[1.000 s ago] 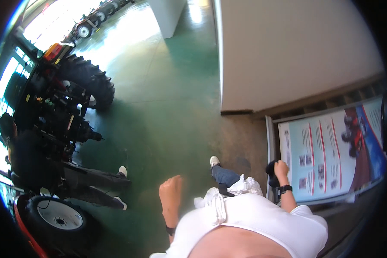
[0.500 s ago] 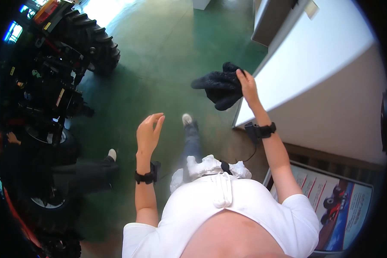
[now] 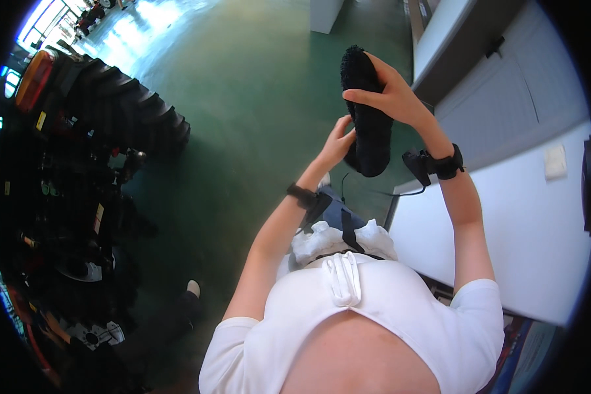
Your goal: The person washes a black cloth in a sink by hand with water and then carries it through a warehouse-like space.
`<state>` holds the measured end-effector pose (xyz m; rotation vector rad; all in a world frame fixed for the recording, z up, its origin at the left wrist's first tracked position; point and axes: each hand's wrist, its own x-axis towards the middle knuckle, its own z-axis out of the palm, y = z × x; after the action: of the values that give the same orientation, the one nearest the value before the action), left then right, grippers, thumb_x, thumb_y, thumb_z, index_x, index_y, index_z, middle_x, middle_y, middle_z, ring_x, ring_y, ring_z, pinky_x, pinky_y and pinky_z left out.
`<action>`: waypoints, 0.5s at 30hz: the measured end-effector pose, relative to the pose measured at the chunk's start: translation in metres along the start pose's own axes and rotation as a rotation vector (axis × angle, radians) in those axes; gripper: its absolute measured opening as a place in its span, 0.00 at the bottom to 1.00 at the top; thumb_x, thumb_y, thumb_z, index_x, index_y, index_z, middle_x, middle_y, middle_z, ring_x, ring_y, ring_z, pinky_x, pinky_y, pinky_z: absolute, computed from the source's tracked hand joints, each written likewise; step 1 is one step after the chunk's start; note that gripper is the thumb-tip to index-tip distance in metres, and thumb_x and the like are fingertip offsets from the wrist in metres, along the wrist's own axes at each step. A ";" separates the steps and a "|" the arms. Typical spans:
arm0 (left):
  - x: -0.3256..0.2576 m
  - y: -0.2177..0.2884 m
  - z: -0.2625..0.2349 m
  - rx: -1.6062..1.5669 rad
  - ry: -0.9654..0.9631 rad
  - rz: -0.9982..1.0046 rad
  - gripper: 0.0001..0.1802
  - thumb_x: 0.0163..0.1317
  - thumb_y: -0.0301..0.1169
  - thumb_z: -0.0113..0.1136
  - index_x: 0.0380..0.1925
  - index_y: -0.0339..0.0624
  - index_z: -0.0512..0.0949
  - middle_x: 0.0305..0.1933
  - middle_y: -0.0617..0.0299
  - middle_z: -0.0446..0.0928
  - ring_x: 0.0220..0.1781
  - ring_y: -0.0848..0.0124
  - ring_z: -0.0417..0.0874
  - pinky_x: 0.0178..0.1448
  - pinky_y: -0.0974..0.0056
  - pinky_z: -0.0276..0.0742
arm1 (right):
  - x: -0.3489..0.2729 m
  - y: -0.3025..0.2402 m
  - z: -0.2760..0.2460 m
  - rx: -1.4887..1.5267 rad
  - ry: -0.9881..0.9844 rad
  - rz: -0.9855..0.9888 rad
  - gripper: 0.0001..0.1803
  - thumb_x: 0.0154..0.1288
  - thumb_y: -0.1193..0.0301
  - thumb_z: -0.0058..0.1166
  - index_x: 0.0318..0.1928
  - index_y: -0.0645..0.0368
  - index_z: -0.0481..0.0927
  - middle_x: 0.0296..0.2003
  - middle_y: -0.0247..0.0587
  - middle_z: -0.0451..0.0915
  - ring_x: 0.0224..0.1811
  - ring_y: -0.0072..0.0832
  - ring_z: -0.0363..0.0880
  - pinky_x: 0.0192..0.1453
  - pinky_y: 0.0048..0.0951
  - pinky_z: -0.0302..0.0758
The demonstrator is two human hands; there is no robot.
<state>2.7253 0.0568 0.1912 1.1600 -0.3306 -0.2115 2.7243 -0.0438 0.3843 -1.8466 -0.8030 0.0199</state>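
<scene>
A black, fuzzy cloth [image 3: 372,144], bunched into a long shape, hangs out in front of me over the floor. My right hand [image 3: 397,97] is closed around its upper part, thumb across the near face and fingers behind the far edge. Lower on its left side, my left hand [image 3: 337,141] has its fingers closed at the cloth's edge, where a second fold hangs; the fingertips are partly hidden. Black bands with small boxes sit on both my wrists.
At left stands a tractor with a big ribbed tyre [image 3: 125,108] and an orange lamp [image 3: 34,82]. A person's shoe [image 3: 193,287] shows beside it. To my right are a white panel [image 3: 505,230] and a grey door [image 3: 515,85]. A white block [image 3: 324,14] stands ahead on the green floor [image 3: 243,131].
My left hand has come up and right to the cloth. My right hand has shifted further forward, and the cloth now hangs lengthwise. My view has moved past the tractor and the sign board.
</scene>
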 end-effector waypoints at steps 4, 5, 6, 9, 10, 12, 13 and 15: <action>0.066 0.011 -0.048 0.003 0.348 0.105 0.11 0.58 0.31 0.44 0.37 0.35 0.65 0.34 0.61 0.65 0.38 0.72 0.64 0.43 0.69 0.60 | 0.077 0.052 -0.027 -0.065 0.180 -0.067 0.16 0.51 0.68 0.53 0.37 0.63 0.67 0.28 0.30 0.69 0.31 0.16 0.65 0.36 0.18 0.65; 0.077 0.015 -0.074 0.089 0.484 0.156 0.10 0.58 0.32 0.44 0.32 0.35 0.66 0.29 0.62 0.64 0.33 0.74 0.62 0.37 0.70 0.59 | 0.096 0.067 -0.035 -0.055 0.192 -0.072 0.16 0.51 0.68 0.53 0.37 0.63 0.67 0.28 0.30 0.69 0.31 0.16 0.65 0.36 0.18 0.65; 0.089 0.018 -0.100 0.173 0.618 0.190 0.11 0.59 0.33 0.43 0.27 0.35 0.67 0.25 0.64 0.63 0.28 0.76 0.61 0.32 0.70 0.59 | 0.112 0.087 -0.041 -0.076 0.183 -0.007 0.15 0.52 0.67 0.52 0.37 0.64 0.68 0.28 0.30 0.69 0.31 0.16 0.65 0.37 0.19 0.65; 0.108 0.075 -0.157 0.198 0.741 0.259 0.14 0.58 0.38 0.46 0.24 0.38 0.72 0.22 0.72 0.67 0.24 0.83 0.63 0.29 0.77 0.60 | 0.165 0.137 -0.039 -0.098 0.236 0.038 0.17 0.55 0.61 0.49 0.34 0.65 0.69 0.27 0.40 0.73 0.30 0.21 0.67 0.36 0.25 0.65; 0.110 0.088 -0.172 0.157 0.736 0.238 0.14 0.58 0.37 0.46 0.25 0.37 0.72 0.24 0.70 0.69 0.27 0.82 0.66 0.33 0.77 0.63 | 0.183 0.148 -0.032 -0.016 0.233 0.035 0.17 0.55 0.61 0.48 0.34 0.65 0.69 0.27 0.40 0.72 0.30 0.21 0.67 0.36 0.24 0.65; 0.122 0.110 -0.198 0.146 0.811 0.258 0.14 0.58 0.38 0.46 0.27 0.37 0.73 0.27 0.69 0.70 0.29 0.80 0.68 0.36 0.76 0.64 | 0.222 0.164 -0.012 0.137 0.197 0.043 0.15 0.56 0.62 0.47 0.34 0.64 0.69 0.27 0.38 0.72 0.29 0.21 0.66 0.36 0.24 0.65; 0.129 0.115 -0.209 0.106 0.881 0.271 0.15 0.58 0.38 0.46 0.28 0.36 0.73 0.29 0.67 0.72 0.32 0.79 0.70 0.38 0.74 0.66 | 0.241 0.170 -0.005 0.198 0.174 0.049 0.15 0.56 0.63 0.47 0.34 0.64 0.69 0.27 0.37 0.72 0.29 0.20 0.66 0.36 0.23 0.65; 0.139 0.121 -0.248 0.069 0.963 0.335 0.17 0.57 0.40 0.47 0.33 0.36 0.72 0.33 0.63 0.72 0.36 0.75 0.72 0.42 0.72 0.66 | 0.287 0.177 0.012 0.364 0.105 0.006 0.14 0.56 0.64 0.47 0.35 0.64 0.69 0.28 0.34 0.71 0.30 0.18 0.65 0.36 0.22 0.65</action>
<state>2.9442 0.2712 0.2343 1.1282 0.3259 0.6488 3.0322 0.0828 0.3307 -1.4938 -0.6709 0.0682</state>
